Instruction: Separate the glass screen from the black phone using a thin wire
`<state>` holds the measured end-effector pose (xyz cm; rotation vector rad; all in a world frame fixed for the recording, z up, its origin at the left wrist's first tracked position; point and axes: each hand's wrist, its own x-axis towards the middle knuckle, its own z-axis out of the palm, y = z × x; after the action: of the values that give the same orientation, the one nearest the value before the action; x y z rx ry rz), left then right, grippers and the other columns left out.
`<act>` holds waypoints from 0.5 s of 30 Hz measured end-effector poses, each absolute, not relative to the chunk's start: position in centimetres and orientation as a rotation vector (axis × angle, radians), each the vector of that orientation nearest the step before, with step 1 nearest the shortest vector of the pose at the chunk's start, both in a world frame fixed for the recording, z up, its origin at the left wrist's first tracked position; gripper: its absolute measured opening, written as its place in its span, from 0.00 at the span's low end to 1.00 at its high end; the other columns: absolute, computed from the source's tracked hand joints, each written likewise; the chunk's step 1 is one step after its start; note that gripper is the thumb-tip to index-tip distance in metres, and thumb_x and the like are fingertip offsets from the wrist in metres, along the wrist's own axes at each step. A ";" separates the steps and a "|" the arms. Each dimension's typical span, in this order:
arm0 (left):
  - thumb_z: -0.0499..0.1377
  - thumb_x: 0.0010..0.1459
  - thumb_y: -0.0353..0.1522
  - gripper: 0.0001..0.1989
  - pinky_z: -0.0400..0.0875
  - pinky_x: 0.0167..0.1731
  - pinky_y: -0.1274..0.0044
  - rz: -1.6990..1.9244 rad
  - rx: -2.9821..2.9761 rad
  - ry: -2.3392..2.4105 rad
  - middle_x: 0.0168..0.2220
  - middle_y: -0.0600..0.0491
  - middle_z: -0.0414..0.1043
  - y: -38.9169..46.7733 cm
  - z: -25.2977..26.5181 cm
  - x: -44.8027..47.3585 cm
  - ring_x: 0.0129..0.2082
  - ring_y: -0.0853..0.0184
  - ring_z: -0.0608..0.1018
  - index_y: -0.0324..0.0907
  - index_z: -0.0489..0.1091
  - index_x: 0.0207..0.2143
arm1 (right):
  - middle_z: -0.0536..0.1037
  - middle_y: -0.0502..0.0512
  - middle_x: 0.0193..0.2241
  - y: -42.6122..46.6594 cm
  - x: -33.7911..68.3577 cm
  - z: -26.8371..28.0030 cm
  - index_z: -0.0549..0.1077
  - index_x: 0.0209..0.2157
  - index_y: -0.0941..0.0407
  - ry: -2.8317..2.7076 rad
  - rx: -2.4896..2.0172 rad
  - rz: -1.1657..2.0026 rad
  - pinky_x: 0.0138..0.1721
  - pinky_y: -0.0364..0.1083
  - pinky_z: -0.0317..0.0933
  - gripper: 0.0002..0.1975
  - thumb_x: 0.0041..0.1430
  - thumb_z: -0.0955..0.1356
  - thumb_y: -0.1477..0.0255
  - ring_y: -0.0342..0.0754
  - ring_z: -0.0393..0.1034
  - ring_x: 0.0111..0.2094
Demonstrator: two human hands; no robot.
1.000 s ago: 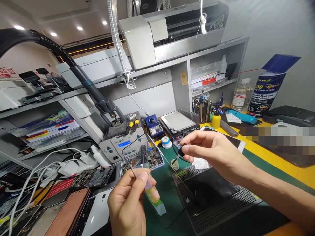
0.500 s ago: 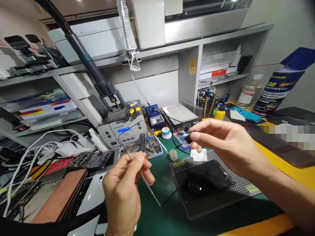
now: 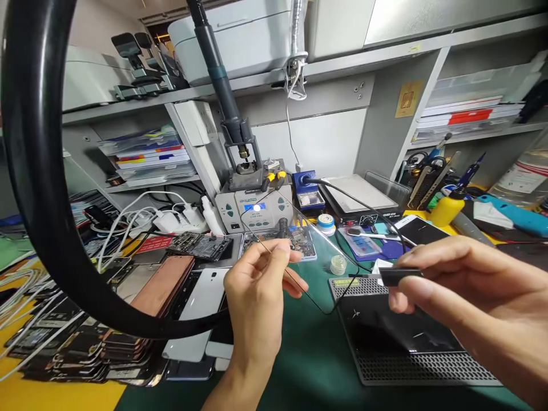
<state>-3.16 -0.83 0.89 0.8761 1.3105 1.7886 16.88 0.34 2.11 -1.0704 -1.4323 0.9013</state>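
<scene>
In my left hand (image 3: 261, 285), the thumb and fingers pinch a clear, thin black-edged phone-sized glass (image 3: 312, 304), tilted above the green mat. Its rounded corners and slim dark border show against the things behind. My right hand (image 3: 462, 285) grips a small flat black rectangular piece (image 3: 398, 277) between thumb and fingers; its exact kind is unclear. Below that hand, a black phone screen (image 3: 398, 328) lies on a grey perforated pad (image 3: 368, 370), partly covered by the hand.
A thick black ring (image 3: 34, 188) looms close at the left. A rework station (image 3: 252, 212), a heating plate (image 3: 359, 191) and a yellow bottle (image 3: 447, 208) stand at the back. Stacked phone parts (image 3: 81, 348) and a white phone (image 3: 199, 314) lie left.
My view has turned left, bringing in the black ring and phone stacks. Both hands keep their holds. The black piece now shows its broad face, and the glass is tilted differently.
</scene>
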 end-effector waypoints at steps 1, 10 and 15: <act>0.66 0.58 0.38 0.10 0.71 0.18 0.80 1.797 0.872 1.317 0.29 0.53 0.79 -0.8 0.9 -3.2 0.18 0.71 0.76 0.39 0.77 0.31 | 0.80 0.51 0.23 0.3 16.8 1.8 0.79 0.31 0.45 -1.465 -1.027 0.851 0.22 0.42 0.72 0.11 0.46 0.80 0.65 0.49 0.76 0.22; 0.68 0.55 0.40 0.14 0.77 0.24 0.76 1.878 0.782 1.331 0.32 0.52 0.80 -0.6 0.7 -3.2 0.23 0.65 0.82 0.41 0.77 0.39 | 0.80 0.48 0.28 -0.3 15.9 0.0 0.77 0.34 0.45 -1.598 -0.868 0.548 0.30 0.37 0.74 0.11 0.49 0.78 0.68 0.46 0.77 0.29; 0.68 0.55 0.41 0.15 0.78 0.26 0.76 1.932 0.793 1.325 0.32 0.51 0.79 -0.7 0.5 -3.0 0.27 0.63 0.83 0.40 0.76 0.40 | 0.81 0.48 0.25 0.3 15.7 1.0 0.77 0.31 0.45 -1.460 -0.919 0.745 0.26 0.38 0.74 0.07 0.51 0.77 0.65 0.47 0.78 0.23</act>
<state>-3.03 -0.70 0.54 0.7926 1.3251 1.9322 15.67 0.30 0.96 -0.9191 -1.4596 0.7449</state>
